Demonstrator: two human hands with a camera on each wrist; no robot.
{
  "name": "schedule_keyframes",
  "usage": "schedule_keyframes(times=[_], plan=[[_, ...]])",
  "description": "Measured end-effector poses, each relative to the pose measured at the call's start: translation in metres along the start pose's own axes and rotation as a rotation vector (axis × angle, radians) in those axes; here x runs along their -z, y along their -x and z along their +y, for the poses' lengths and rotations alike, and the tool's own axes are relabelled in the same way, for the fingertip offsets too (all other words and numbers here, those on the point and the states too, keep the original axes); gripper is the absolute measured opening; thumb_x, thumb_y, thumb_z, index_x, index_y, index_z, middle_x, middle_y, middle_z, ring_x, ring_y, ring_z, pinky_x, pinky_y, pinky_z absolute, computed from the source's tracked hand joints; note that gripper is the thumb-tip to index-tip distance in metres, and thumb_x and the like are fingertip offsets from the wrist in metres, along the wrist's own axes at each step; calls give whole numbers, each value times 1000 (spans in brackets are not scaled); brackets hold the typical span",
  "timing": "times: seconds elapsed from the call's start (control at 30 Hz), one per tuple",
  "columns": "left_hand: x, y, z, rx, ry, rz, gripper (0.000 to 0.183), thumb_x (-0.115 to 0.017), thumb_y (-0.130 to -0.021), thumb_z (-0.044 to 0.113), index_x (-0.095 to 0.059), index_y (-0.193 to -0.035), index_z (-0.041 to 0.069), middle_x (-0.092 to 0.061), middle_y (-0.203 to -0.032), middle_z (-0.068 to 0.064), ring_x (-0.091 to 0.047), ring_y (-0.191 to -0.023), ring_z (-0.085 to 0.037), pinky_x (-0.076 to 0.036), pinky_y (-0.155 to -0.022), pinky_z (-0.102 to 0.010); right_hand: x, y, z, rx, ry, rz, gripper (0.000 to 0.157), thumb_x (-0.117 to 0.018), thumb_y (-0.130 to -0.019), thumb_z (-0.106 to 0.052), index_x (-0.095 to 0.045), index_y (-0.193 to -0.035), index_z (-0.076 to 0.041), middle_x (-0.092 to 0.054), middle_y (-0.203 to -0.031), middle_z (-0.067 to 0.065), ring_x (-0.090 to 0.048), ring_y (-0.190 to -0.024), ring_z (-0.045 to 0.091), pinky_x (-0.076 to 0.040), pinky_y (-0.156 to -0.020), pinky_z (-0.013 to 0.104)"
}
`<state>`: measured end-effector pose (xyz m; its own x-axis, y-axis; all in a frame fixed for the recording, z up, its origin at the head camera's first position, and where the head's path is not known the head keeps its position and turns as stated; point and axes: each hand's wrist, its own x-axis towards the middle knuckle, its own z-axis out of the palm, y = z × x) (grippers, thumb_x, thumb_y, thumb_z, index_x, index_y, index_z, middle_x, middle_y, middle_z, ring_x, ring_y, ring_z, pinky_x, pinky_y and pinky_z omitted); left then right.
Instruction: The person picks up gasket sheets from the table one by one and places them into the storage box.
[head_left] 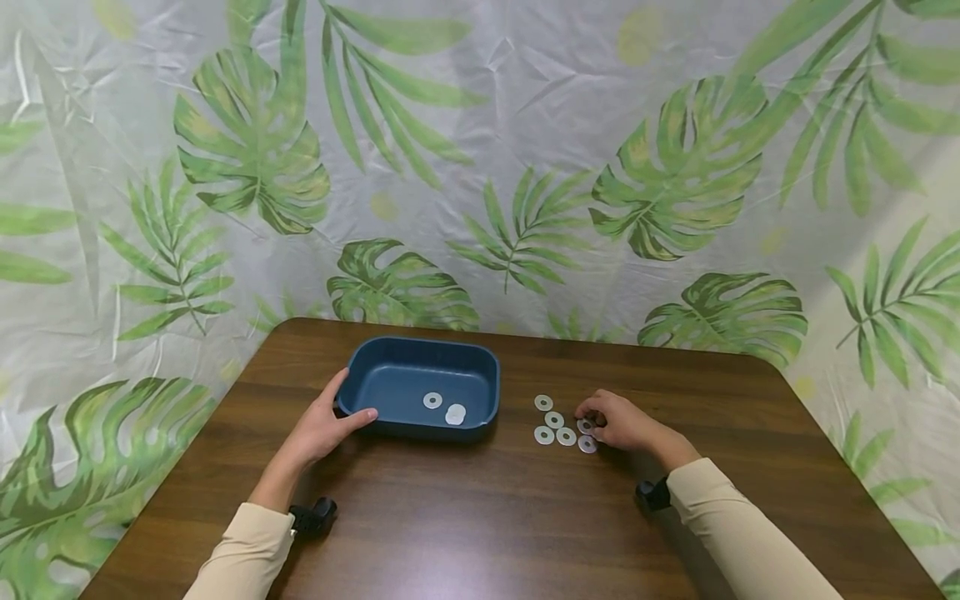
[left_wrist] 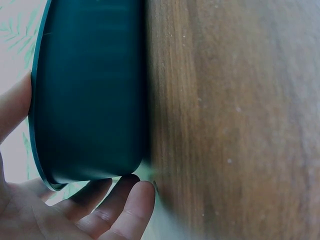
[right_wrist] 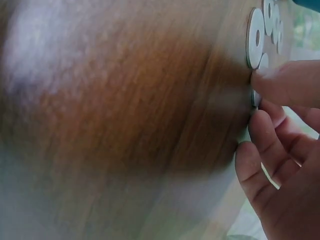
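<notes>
A blue plastic basin (head_left: 420, 350) stands on the table with a few flat, pale washers (head_left: 432, 401) on its floor, two of them overlapping at the right. My left hand (head_left: 318, 429) grips the basin's left front corner, thumb over the rim and fingers along the outer wall. To the right of the basin, several metal washers (head_left: 554, 419) lie in a loose cluster on the tabletop. At the cluster's right edge my right hand (head_left: 618, 423) pinches one washer (right_wrist: 256, 98) between thumb and forefinger, down at the table surface. The thumb partly hides that washer.
The dark wooden table (head_left: 465, 517) has rounded far corners. Behind it hangs a pale curtain (head_left: 540, 125) printed with green leaves. A black wrist camera (head_left: 315, 517) is strapped on the left wrist, another (head_left: 652, 495) on the right.
</notes>
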<state>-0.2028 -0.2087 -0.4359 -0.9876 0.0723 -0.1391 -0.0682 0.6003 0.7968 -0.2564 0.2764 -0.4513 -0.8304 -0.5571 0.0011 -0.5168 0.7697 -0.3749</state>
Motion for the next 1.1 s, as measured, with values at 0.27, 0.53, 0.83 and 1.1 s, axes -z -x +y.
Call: schedule_keyframes(times=[0.27, 0.53, 0.83, 1.1], plan=[[-1, 1, -2, 10, 3, -7, 100, -67, -91, 47, -4, -161, 14, -11, -165, -27, -17, -149, -51, -25, -116, -66, -1, -1, 2, -24, 6, 1, 22, -70, -82, -1, -69, -104, -3, -61, -100, 9, -55, -85, 15, -49, -76, 34], [-1, 0, -2, 11, -8, -6, 100, -67, -91, 47, -4, -161, 13, -12, -164, -28, -18, -149, -52, -26, -116, -66, -2, -3, 3, -55, -1, 12, 23, -72, -77, 0, -62, -97, -4, -59, -92, 6, -53, -82, 15, -47, -74, 32], [0, -1, 2, 5, 3, -1, 100, -68, -91, 46, -5, -161, 13, -13, -164, -29, -18, -149, -52, -25, -116, -66, -1, 0, 3, -125, -5, 48, 25, -72, -81, -4, -60, -103, -8, -62, -90, 3, -54, -79, 15, -44, -71, 33], [0, -1, 1, 8, 1, -8, 100, -68, -91, 46, -5, -161, 13, -12, -164, -28, -17, -149, -51, -25, -117, -66, -2, 2, 7, -87, -45, 22, 33, -71, -81, -1, -64, -113, -4, -68, -108, 10, -63, -95, 20, -52, -80, 38]])
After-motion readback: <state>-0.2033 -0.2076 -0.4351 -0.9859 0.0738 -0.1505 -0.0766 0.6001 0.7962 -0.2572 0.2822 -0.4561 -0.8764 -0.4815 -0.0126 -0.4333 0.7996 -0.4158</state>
